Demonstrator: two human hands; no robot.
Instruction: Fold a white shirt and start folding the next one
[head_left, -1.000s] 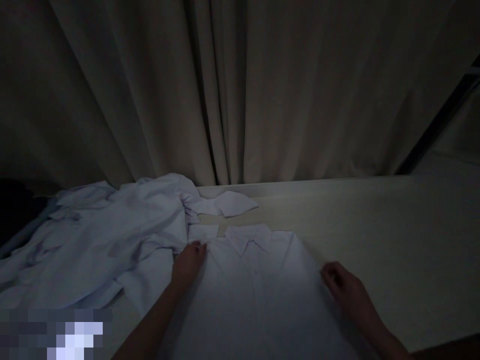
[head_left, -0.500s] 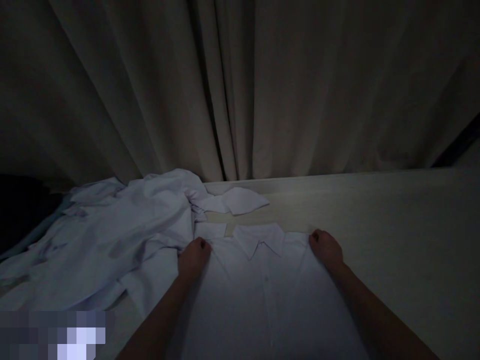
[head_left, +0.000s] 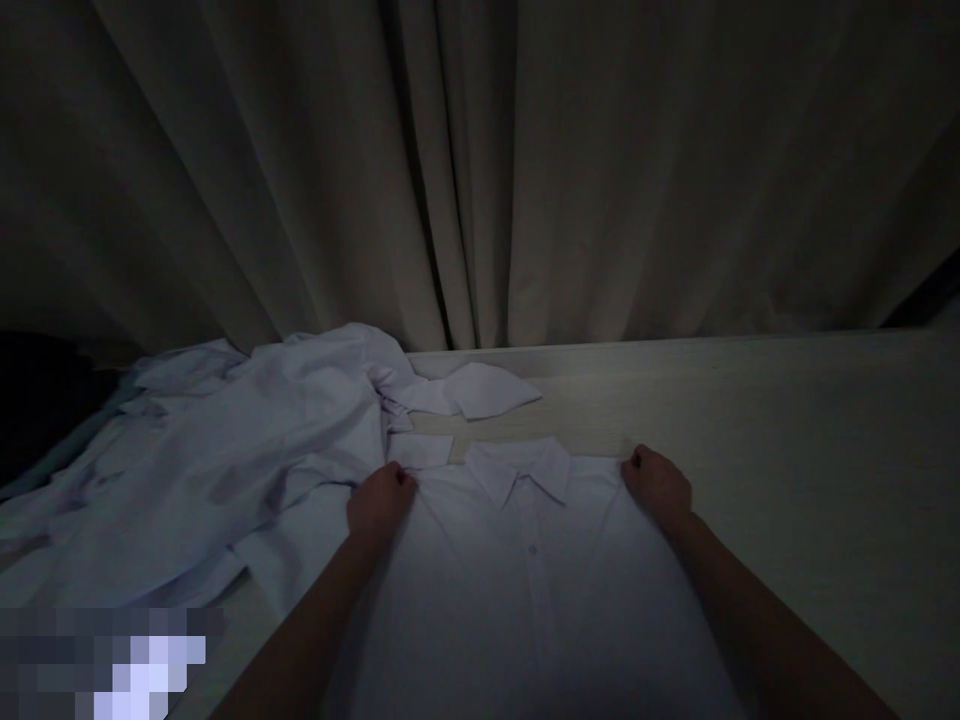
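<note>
The left hand (head_left: 379,505) and right hand (head_left: 658,482) gripped the shoulders of the white shirt (head_left: 525,590). Both sets of fingers were closed on fabric. The shirt lay flat on the counter (head_left: 787,450).

Very dim, bluish cast; corners darkest; soft, noisy detail; pixelated patch lower left.

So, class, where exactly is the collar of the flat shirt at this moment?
In the head view, the collar lies at the far end of the flat shirt, midway between the left hand and right hand, near the curtain.
</note>
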